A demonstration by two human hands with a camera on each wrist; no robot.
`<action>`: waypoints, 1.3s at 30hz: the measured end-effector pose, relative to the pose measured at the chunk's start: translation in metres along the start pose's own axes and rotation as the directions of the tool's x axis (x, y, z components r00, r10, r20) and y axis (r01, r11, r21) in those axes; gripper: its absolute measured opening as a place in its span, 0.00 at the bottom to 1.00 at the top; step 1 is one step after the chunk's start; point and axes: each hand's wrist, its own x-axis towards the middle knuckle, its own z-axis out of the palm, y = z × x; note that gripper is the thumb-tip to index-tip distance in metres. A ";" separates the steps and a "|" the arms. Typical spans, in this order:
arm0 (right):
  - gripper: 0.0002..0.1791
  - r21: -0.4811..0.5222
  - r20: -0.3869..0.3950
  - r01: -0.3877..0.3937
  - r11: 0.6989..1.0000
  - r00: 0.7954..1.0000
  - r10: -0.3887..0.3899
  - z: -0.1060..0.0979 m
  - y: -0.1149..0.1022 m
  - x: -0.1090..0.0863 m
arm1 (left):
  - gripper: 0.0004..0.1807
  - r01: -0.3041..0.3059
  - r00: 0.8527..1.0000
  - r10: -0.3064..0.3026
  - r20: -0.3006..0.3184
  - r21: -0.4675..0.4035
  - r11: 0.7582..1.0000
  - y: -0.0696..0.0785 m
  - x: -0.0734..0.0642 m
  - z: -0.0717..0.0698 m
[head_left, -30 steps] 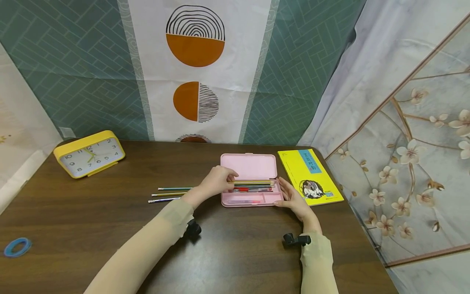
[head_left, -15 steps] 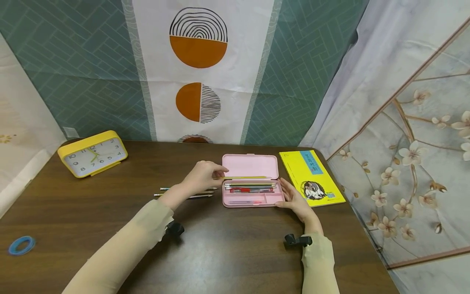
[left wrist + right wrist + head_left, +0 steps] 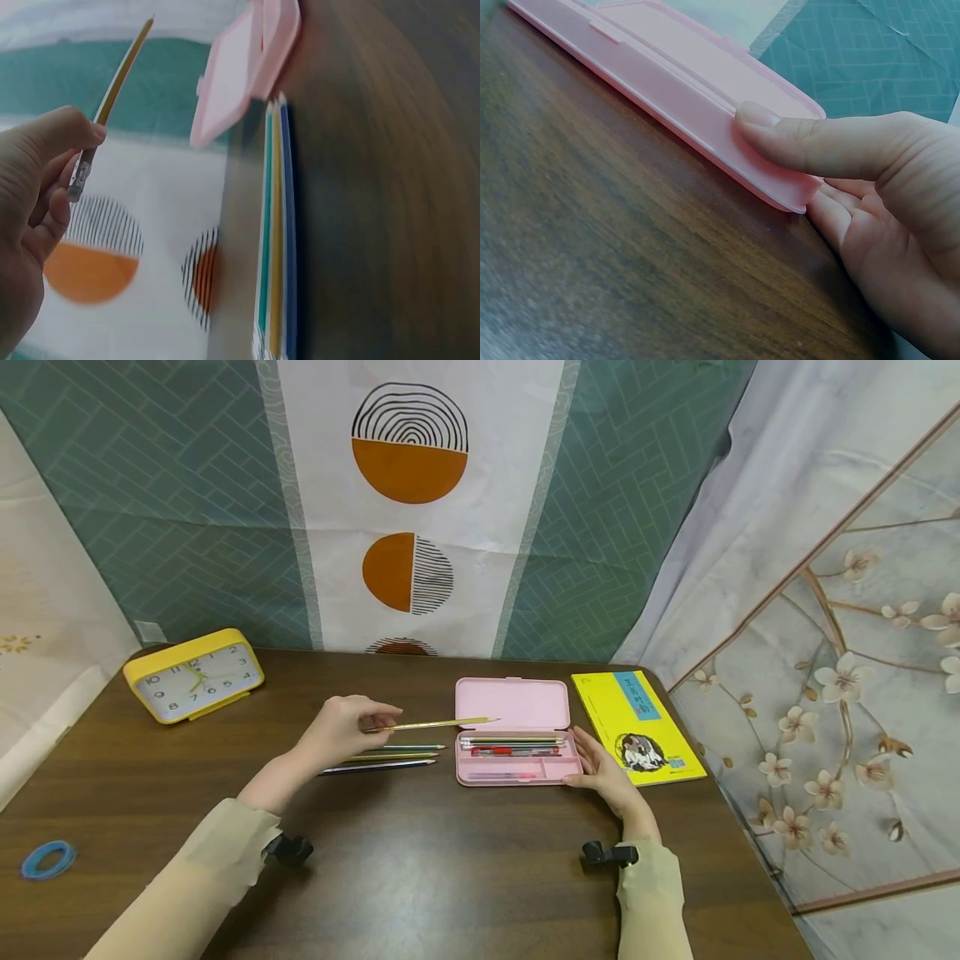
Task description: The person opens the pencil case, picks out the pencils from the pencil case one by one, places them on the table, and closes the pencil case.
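Presently, the left hand (image 3: 341,727) pinches a yellow pencil (image 3: 435,724) near its blunt end, raised above the worktop (image 3: 480,860), its tip pointing right towards the case (image 3: 559,767). It should be light and stiff, perhaps slippery on its smooth coat and brittle at the tip; the middle of the shaft would probably give the steadiest hold. Three more pencils (image 3: 401,757) lie side by side left of the case, likely just as light and apt to roll. The right hand (image 3: 606,774) grips the case's right end, thumb on the near wall. Its lid (image 3: 513,703) is folded back on the far side. Pencils and a red pen (image 3: 495,751) fill the far compartment; the near left one holds a slim item (image 3: 502,776), too small to identify.
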 end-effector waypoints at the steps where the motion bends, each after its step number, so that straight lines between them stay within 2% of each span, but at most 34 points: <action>1: 0.54 0.000 0.001 0.001 1.000 1.000 -0.001 0.000 0.001 0.000 | 0.15 0.015 1.000 -0.015 0.004 -0.001 1.000 -0.003 -0.005 -0.003; 5: 0.53 -0.007 -0.003 0.000 1.000 1.000 0.000 -0.002 0.002 0.000 | 0.15 0.102 0.994 -0.102 0.042 -0.004 0.995 -0.014 -0.024 -0.015; 10: 0.53 -0.010 -0.011 -0.004 1.000 1.000 0.003 -0.003 0.002 0.000 | 0.14 0.189 0.978 -0.188 0.090 -0.005 0.982 -0.024 -0.040 -0.026; 15: 0.54 -0.013 -0.009 -0.001 1.000 1.000 0.001 -0.002 0.003 -0.001 | 0.14 0.279 0.946 -0.269 0.180 -0.031 0.960 -0.031 -0.053 -0.030; 18: 0.54 -0.013 -0.009 0.001 1.000 1.000 -0.001 -0.002 0.003 -0.001 | 0.15 0.315 0.926 -0.296 0.235 -0.046 0.948 -0.035 -0.058 -0.031; 21: 0.55 -0.014 -0.009 0.006 1.000 1.000 -0.006 -0.002 0.003 -0.001 | 0.14 0.330 0.911 -0.300 0.284 -0.064 0.942 -0.039 -0.062 -0.030; 26: 0.54 -0.011 -0.007 0.008 1.000 1.000 -0.008 -0.001 0.003 0.000 | 0.13 0.330 0.895 -0.289 0.340 -0.069 0.941 -0.043 -0.064 -0.028; 34: 0.53 -0.003 0.010 0.030 1.000 1.000 -0.030 0.000 0.002 0.001 | 0.13 0.318 0.884 -0.270 0.381 -0.066 0.946 -0.045 -0.068 -0.024; 39: 0.52 -0.014 0.010 0.033 0.999 0.999 -0.033 0.000 0.002 0.002 | 0.13 0.301 0.885 -0.258 0.387 -0.054 0.952 -0.046 -0.068 -0.023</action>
